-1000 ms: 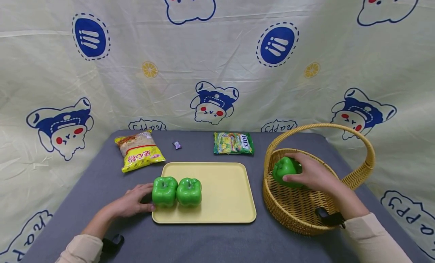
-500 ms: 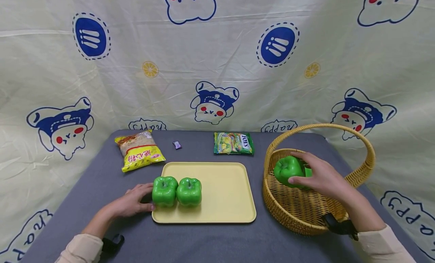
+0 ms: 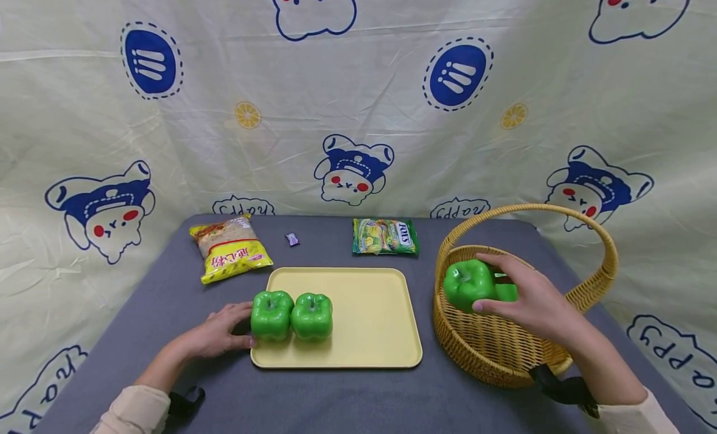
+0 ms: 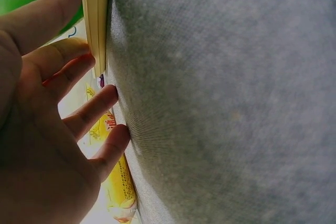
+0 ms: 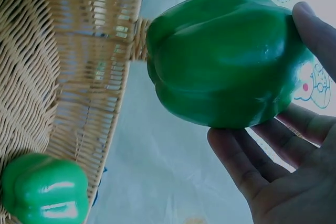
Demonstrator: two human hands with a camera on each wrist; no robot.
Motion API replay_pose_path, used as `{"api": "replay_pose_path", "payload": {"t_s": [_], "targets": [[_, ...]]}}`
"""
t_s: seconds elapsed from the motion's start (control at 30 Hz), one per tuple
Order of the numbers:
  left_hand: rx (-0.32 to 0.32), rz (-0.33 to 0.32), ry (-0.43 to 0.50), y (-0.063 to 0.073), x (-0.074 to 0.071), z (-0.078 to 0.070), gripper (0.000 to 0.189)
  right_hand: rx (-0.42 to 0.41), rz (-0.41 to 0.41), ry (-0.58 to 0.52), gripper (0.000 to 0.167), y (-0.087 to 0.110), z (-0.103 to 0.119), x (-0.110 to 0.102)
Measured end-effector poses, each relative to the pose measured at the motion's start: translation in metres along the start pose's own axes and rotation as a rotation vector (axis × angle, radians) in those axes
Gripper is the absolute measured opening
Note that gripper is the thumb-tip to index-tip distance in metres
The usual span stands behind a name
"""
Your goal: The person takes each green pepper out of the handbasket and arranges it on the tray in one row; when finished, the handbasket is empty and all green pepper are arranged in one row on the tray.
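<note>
My right hand [image 3: 529, 297] grips a green bell pepper [image 3: 468, 286] between thumb and fingers, raised over the wicker basket [image 3: 448, 353]. A second pepper [image 5: 44, 190] lies inside the basket in the right wrist view; in the head view my right hand partly covers it. On the left part of the cream tray [image 3: 372, 322] stand two more peppers side by side, the left pepper [image 3: 271, 316] and the right pepper [image 3: 312, 317]. My left hand [image 3: 221, 331] rests at the tray's left edge, its fingers loosely extended and touching the rim [image 4: 95, 24].
Behind the tray lie a yellow snack bag [image 3: 232, 250], a small purple-wrapped sweet [image 3: 292, 239] and a green FOX'S candy bag [image 3: 385, 236]. The basket's tall handle [image 3: 607, 259] arches over its right side. A printed cloth [image 3: 358, 79] hangs behind the table.
My right hand has lifted the pepper from inside the basket, shifting slightly right, then back left, which uncovers part of another pepper. My left hand has stayed in place.
</note>
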State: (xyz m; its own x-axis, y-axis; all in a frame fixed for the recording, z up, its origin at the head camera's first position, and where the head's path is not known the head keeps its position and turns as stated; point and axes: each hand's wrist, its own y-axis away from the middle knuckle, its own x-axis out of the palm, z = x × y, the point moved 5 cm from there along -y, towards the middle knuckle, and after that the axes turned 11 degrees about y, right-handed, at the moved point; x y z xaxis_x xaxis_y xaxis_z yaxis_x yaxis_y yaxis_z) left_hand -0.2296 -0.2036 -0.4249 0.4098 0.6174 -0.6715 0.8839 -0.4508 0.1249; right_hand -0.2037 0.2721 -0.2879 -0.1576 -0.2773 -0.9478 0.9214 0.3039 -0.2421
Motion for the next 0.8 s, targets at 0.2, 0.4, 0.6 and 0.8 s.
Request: {"api": "replay_pose_path", "payload": {"t_s": [0.2, 0.4, 0.6, 0.8], "targets": [[0.001, 0.004, 0.003, 0.000, 0.000, 0.000, 0.070, -0.053, -0.017, -0.058, 0.076, 0.002, 0.018, 0.004], [0.015, 0.000, -0.010, 0.000, -0.001, -0.001, 0.070, -0.138, -0.053, -0.063, 0.074, 0.000, 0.031, 0.013], [0.022, -0.005, -0.024, 0.000, 0.000, -0.001, 0.070, -0.170, -0.060, -0.089, 0.075, -0.004, 0.039, 0.025], [0.017, -0.002, -0.016, 0.000, -0.001, 0.000, 0.070, -0.204, -0.068, -0.131, 0.076, -0.007, 0.053, 0.035]]}}
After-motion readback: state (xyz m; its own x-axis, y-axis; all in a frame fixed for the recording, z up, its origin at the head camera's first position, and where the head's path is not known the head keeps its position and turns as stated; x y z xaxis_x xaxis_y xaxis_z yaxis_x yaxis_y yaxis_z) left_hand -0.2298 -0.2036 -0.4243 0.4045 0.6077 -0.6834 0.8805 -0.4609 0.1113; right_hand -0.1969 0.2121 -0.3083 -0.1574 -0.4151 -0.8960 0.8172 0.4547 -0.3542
